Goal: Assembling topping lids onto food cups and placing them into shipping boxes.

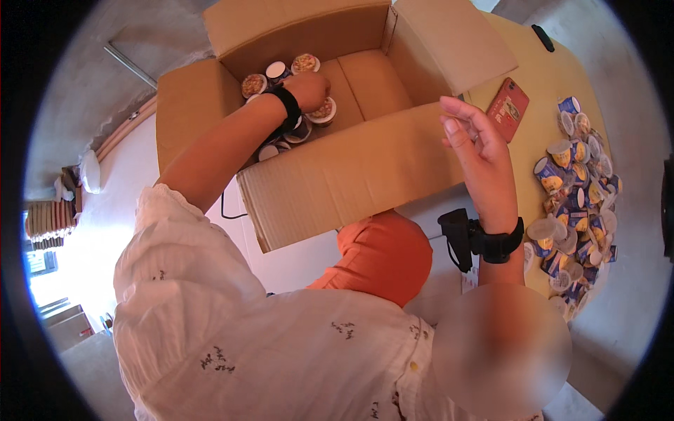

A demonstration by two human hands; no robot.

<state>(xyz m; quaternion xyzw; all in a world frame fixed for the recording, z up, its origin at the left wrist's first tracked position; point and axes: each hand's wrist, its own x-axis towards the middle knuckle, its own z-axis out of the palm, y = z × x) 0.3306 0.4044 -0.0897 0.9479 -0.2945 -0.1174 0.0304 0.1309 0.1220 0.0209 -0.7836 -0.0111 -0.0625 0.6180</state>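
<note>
My left hand [309, 92] reaches down into an open cardboard box [344, 186], its fingers curled. Their tips, and anything they hold, are hidden. Around that hand several small round cups stand in the box's left part. A clear-topped cup [322, 111] with reddish-brown contents sits just below my left hand, and another such cup [305, 64] is just beyond it. A white-topped cup [277, 71] and one more clear-topped cup [253, 85] are on its far left. Outside the near flap, my right hand [484, 151] is raised, fingers apart and slightly bent, with nothing visible in it.
A yellowish tabletop [502, 35] extends at the right. On it lie a red phone [507, 109] and a heap of small blue, yellow and clear cups [579, 210]. The box's flaps stand out on its sides. An orange-clad knee [386, 256] is below the box.
</note>
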